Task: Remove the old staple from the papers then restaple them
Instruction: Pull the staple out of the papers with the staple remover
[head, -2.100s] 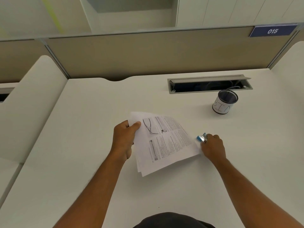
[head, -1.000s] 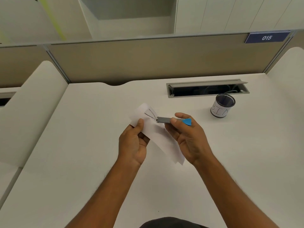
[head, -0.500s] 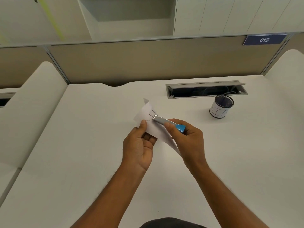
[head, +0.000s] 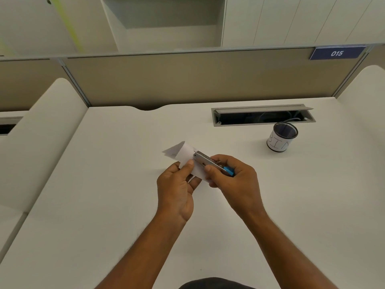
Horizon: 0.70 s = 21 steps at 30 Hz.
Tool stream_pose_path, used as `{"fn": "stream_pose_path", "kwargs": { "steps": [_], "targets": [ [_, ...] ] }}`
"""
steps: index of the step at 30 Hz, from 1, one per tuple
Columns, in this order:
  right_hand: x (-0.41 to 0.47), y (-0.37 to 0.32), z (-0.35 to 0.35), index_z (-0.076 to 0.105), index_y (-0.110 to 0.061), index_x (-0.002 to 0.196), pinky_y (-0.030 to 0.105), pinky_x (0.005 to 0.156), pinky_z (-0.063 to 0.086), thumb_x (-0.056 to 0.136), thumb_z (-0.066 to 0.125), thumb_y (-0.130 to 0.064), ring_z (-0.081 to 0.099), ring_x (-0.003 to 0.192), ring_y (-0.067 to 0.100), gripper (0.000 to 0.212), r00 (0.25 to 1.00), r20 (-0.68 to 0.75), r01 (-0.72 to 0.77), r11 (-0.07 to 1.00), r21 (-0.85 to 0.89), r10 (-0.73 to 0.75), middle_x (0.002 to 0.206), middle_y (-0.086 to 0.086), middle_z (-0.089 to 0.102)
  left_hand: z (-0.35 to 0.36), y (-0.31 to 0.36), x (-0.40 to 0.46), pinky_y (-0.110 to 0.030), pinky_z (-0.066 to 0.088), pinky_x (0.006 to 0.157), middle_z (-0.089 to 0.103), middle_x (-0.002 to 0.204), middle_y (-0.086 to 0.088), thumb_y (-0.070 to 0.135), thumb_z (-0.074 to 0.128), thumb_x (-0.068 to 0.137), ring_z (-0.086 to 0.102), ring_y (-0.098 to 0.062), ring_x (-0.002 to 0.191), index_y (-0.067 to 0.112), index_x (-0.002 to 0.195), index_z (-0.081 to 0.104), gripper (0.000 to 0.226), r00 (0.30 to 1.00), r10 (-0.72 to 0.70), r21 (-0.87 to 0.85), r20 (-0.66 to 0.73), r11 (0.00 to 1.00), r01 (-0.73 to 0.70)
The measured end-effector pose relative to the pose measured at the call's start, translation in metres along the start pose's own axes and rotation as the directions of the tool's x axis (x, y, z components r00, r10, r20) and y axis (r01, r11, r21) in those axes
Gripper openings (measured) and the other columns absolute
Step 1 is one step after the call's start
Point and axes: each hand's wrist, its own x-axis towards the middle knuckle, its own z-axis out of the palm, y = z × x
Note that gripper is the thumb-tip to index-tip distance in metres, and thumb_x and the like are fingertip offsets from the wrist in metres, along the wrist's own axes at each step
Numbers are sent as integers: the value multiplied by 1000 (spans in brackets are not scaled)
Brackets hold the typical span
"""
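Papers (head: 184, 152): a thin white stack held above the desk (head: 104, 184) between both hands, its far corner folded or curled over toward the partition; the printed side is mostly turned away.
Where the papers are: in the air near the middle of the desk, well apart from the mesh pen cup (head: 282, 137) at the right.
Left hand (head: 177, 188): thumb and fingers pinched together on the near edge of the papers, just beside the tool's tip.
Right hand (head: 235, 180): closed around a slim metal stapler (head: 208, 161) with a blue end, its steel nose laid onto the papers' corner.
Old staple: too small to make out; whether it sits in the corner or is already out cannot be told.
Step in hand: judged to be work at the stapled corner, either prying out the old staple with the tool's nose or lining up to fasten again; the view does not settle which.
Next move calls for: a steady pinch from the left hand so the sheets stay squared, and a small, controlled push from the right hand at the corner.
Risk: thin sheets may tear or slip out of line at the corner.
Background: an open cable tray (head: 262, 116) behind the cup.
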Motion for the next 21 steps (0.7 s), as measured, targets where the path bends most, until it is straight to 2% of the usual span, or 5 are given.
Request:
{"fn": "stream_pose_path", "kwargs": {
  "steps": [5, 10, 15, 18, 21],
  "targets": [
    [3, 2, -3, 65, -52, 93, 9, 74, 53, 86, 73, -23, 67, 92, 0, 31, 999, 50, 11, 995, -99, -6, 86, -31, 70, 0, 4, 2, -38, 64, 76, 78, 111, -12, 14, 69, 93, 77, -27, 99, 8, 117, 71, 25, 998, -38, 19, 48, 999, 37],
    [5, 3, -4, 60, -53, 89, 3, 69, 47, 87, 69, -21, 60, 87, -8, 34, 998, 68, 21, 978, -208, -7, 86, -27, 66, 4, 7, 4, -34, 63, 71, 80, 101, -10, 14, 69, 93, 78, -27, 93, 11, 97, 78, 10, 996, -58, 119, 72, 992, 49],
    [2, 3, -6, 62, -53, 82, 11, 64, 50, 89, 67, -29, 63, 79, 3, 26, 999, 31, 27, 973, -228, -20, 78, -21, 70, 3, 7, 4, -32, 63, 69, 81, 99, -9, 9, 70, 92, 79, -24, 89, 11, 86, 79, 12, 999, -1, 115, 32, 993, -3],
    [-2, 2, -6, 62, -52, 85, 10, 63, 48, 88, 68, -30, 63, 80, 2, 23, 999, 24, 33, 968, -249, -28, 81, -22, 70, 4, 6, 1, -29, 62, 68, 81, 95, -8, 6, 68, 93, 79, -23, 88, 13, 77, 81, 21, 999, 23, 93, 30, 995, -25],
    [-6, 3, -6, 66, -44, 94, 10, 64, 47, 88, 68, -33, 61, 85, 1, 13, 998, 26, 59, 949, -308, -54, 83, -24, 67, 5, 4, -3, -29, 62, 70, 81, 96, -8, 5, 67, 93, 78, -24, 91, 12, 81, 81, 20, 999, 35, 72, 33, 997, -38]
  ]
}}
